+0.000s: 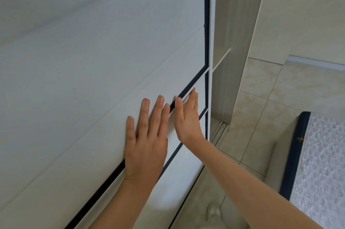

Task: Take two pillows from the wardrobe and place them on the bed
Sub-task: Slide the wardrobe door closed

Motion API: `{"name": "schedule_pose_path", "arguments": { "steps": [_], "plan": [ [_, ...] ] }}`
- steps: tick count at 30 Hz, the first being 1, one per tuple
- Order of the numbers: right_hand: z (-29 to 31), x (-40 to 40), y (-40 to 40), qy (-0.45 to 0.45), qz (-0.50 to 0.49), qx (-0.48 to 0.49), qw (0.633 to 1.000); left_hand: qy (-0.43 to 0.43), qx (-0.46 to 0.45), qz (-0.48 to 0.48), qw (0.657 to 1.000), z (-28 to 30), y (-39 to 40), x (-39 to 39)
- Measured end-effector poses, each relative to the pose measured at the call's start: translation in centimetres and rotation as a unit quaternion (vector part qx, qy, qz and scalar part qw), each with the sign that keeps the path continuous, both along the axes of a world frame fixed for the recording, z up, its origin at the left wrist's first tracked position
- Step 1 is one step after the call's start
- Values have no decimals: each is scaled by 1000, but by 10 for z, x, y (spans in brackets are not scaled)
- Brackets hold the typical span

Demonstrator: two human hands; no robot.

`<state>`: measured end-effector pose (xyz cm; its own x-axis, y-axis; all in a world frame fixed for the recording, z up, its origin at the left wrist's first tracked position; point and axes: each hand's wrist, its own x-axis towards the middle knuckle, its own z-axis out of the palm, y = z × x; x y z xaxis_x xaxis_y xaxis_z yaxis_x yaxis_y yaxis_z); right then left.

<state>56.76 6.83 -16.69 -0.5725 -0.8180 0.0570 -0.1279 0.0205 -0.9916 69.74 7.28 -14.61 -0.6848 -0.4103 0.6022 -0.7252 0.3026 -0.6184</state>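
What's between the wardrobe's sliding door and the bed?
Head view: bare beige floor tiles and the floor track separate the white sliding wardrobe door from the navy-edged mattress.

No readable text, label, brand, number or sign anywhere in view. Small gold-coloured mark on dark edge trim of mattress (317, 163) at right, too small and blurred to read.

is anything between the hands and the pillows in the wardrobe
Yes. The white sliding door covers the wardrobe front; left hand lies flat on it, right hand beside it. Only a narrow gap shows at its right edge. No pillows visible.
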Motion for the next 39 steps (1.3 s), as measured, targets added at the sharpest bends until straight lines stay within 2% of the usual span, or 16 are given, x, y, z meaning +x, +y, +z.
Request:
{"name": "schedule_pose_path", "arguments": {
  "steps": [6,20,39],
  "plan": [
    [3,-51,-24,10,-18,2,1000,10,19,-18,1000,3,-18,-56],
    [7,-175,-71,-37,-66,7,997,44,100,-50,993,14,-59,-180],
    [2,-312,-126,-45,-54,7,998,37,146,-9,989,22,-110,-319]
  ]
}}
